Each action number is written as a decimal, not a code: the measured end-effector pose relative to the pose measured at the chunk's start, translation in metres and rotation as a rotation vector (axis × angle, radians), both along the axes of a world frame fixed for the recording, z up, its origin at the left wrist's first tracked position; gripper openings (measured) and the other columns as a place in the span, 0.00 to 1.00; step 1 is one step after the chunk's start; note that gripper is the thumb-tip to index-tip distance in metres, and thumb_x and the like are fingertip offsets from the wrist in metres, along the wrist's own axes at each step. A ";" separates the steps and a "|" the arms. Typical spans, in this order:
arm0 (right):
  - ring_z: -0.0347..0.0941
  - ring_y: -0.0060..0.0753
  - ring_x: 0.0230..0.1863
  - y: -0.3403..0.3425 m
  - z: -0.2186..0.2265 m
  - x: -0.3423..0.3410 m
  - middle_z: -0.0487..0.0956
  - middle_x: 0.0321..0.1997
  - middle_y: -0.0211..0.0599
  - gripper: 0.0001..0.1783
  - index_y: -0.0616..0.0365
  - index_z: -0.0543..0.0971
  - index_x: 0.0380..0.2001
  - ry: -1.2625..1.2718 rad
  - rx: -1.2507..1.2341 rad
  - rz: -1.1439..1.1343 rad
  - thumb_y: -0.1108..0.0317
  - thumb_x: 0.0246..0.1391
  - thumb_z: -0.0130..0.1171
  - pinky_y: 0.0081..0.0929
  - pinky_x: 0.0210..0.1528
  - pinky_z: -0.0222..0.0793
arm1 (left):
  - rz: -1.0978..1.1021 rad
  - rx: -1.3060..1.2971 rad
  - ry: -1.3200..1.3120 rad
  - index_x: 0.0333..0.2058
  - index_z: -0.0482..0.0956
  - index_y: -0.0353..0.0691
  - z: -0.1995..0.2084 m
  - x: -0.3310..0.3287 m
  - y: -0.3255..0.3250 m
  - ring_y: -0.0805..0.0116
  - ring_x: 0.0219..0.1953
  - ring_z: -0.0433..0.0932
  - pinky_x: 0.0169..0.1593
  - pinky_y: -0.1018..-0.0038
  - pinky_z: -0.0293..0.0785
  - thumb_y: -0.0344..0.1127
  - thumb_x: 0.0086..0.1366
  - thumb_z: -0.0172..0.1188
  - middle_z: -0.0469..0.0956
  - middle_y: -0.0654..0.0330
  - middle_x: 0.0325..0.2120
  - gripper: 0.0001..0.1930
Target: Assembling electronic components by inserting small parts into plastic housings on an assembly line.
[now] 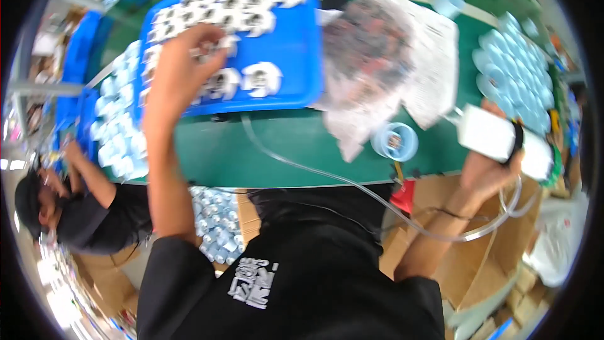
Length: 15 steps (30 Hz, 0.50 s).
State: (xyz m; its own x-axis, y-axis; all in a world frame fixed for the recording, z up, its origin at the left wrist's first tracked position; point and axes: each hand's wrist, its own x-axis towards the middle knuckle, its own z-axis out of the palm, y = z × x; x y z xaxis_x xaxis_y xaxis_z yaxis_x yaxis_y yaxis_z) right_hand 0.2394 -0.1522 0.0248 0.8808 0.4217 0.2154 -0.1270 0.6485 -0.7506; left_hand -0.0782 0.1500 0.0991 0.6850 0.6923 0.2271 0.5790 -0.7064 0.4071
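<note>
My left hand point(182, 66) is over a blue tray point(296, 56) that carries rows of white round plastic parts point(262, 79) with dark centres. Its thumb and fingers close round one of these white parts point(228, 45), partly hidden and blurred. On the right, my right hand point(487, 170) grips a white cylindrical handheld tool point(494, 133) with a black strap round it and a narrow tip pointing left. A clear hose point(314, 170) loops from beside this hand across to the tray's front edge.
A plastic bag of small dark and red pieces point(371, 44) lies on the green table point(277, 138). Near the front edge stands a light blue cup point(396, 141) with small bits. Light blue cups point(513, 66) cluster right, more point(119, 119) left. A co-worker point(82, 195) sits left.
</note>
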 end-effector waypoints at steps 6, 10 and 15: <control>0.58 0.61 0.64 -0.006 -0.004 -0.003 0.68 0.58 0.58 0.37 0.67 0.65 0.57 0.055 0.036 -0.034 0.46 0.54 0.53 0.56 0.71 0.41 | -0.009 -0.136 -0.222 0.49 0.79 0.42 0.000 -0.006 -0.006 0.73 0.34 0.75 0.43 0.77 0.72 0.28 0.60 0.59 0.79 0.58 0.38 0.17; 0.63 0.62 0.61 0.002 -0.005 -0.006 0.72 0.54 0.57 0.37 0.65 0.63 0.58 0.038 -0.017 -0.031 0.47 0.55 0.50 0.60 0.70 0.43 | 0.052 0.020 -0.281 0.44 0.80 0.39 -0.008 -0.023 -0.003 0.58 0.37 0.75 0.44 0.68 0.71 0.24 0.64 0.50 0.77 0.53 0.38 0.13; 0.60 0.65 0.63 0.004 -0.002 -0.014 0.72 0.56 0.58 0.36 0.66 0.63 0.58 0.067 -0.057 -0.079 0.47 0.57 0.49 0.60 0.69 0.44 | 0.068 0.110 -0.230 0.46 0.76 0.39 -0.016 -0.028 0.013 0.53 0.38 0.75 0.45 0.66 0.71 0.17 0.61 0.44 0.75 0.49 0.37 0.18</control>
State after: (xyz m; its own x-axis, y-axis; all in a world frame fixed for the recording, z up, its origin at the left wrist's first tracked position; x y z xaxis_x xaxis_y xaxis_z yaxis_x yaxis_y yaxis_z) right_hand 0.2250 -0.1480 0.0224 0.9235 0.3601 0.1326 -0.1280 0.6150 -0.7781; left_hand -0.1064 0.1632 0.0834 0.5592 0.6978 0.4476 0.5281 -0.7160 0.4565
